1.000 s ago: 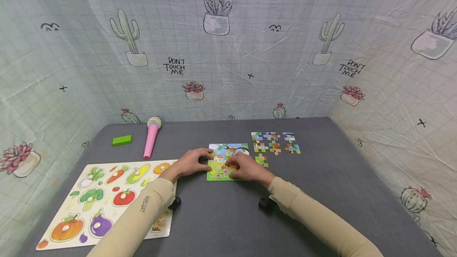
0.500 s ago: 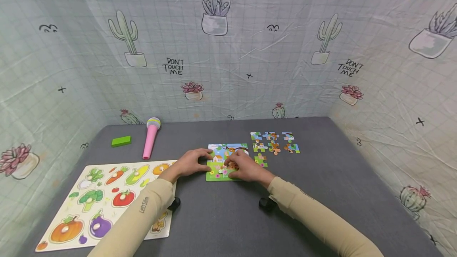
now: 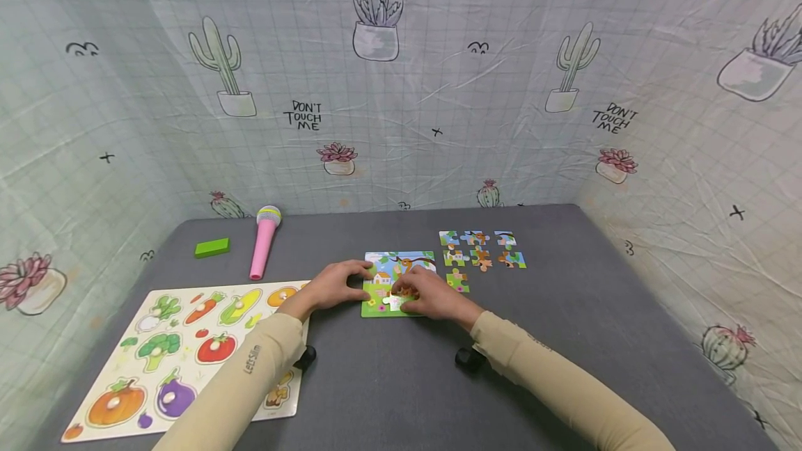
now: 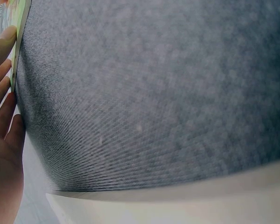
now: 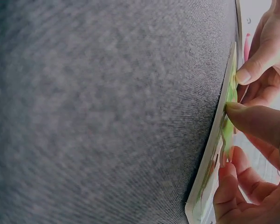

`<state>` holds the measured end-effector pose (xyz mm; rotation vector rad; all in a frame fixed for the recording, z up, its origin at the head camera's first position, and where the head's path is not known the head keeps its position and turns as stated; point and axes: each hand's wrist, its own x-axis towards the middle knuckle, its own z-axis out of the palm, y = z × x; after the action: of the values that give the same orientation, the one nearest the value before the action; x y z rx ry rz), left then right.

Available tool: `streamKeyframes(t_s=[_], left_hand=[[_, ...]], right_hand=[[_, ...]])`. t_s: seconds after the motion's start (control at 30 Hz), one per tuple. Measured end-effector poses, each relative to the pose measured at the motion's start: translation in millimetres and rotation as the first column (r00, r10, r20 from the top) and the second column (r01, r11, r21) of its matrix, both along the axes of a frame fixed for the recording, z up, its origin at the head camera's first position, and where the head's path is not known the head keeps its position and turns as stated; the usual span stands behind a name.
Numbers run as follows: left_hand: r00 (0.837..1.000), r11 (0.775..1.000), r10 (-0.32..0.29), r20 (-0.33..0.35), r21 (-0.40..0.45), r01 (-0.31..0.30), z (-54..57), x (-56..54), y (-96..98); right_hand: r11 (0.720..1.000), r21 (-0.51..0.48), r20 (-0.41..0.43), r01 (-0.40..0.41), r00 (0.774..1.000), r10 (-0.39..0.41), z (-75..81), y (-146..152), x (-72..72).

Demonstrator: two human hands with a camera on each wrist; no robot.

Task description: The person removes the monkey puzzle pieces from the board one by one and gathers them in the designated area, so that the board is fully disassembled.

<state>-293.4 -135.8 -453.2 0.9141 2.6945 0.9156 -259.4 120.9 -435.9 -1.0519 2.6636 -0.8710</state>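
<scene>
A small jigsaw board with a house and garden picture lies flat on the grey table. My left hand is at its left edge; in the left wrist view the thumb and fairly straight fingers touch the board's rim. My right hand covers the board's right part. It pinches a green jigsaw piece between thumb and fingertips, the piece tilted against the board in the right wrist view. In the head view the piece shows a pale glare and is partly hidden by the fingers.
Several loose jigsaw pieces lie right of and behind the board. A vegetable peg puzzle lies at the left under the left forearm. Behind it are a pink toy microphone and a green block. Patterned cloth walls enclose the table.
The piece under my right hand has tilted and shifted slightly, now catching a bright glare. My left hand has stayed at the board's edge.
</scene>
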Motion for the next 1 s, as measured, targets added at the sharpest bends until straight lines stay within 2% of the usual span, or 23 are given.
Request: streamKeyframes(t_s=[0.13,0.3,0.7,0.87,1.0], left_hand=[[1.000,1.000,-0.002,0.006,0.002,0.002,0.7,0.3,0.0],[1.000,1.000,-0.003,0.013,-0.002,0.003,0.8,0.8,-0.1],[1.000,1.000,0.001,0.010,-0.006,-0.001,1.2,0.8,-0.7],[1.000,1.000,-0.001,0.008,-0.005,0.001,2.1,0.8,-0.4],[1.000,1.000,-0.004,0.004,-0.003,0.004,2.3,0.4,-0.1]], right_hand=[[1.000,0.007,0.027,0.001,1.000,-0.001,1.3,-0.7,-0.6],[1.000,0.020,0.018,0.003,1.000,-0.004,3.8,-2.0,-0.8],[0.999,-0.054,0.049,0.002,0.999,0.001,4.1,1.9,-0.5],[0.996,-0.088,0.125,0.011,0.992,0.000,2.6,6.1,-2.1],[0.989,-0.131,0.197,0.064,0.980,-0.037,5.6,11.9,-0.9]])
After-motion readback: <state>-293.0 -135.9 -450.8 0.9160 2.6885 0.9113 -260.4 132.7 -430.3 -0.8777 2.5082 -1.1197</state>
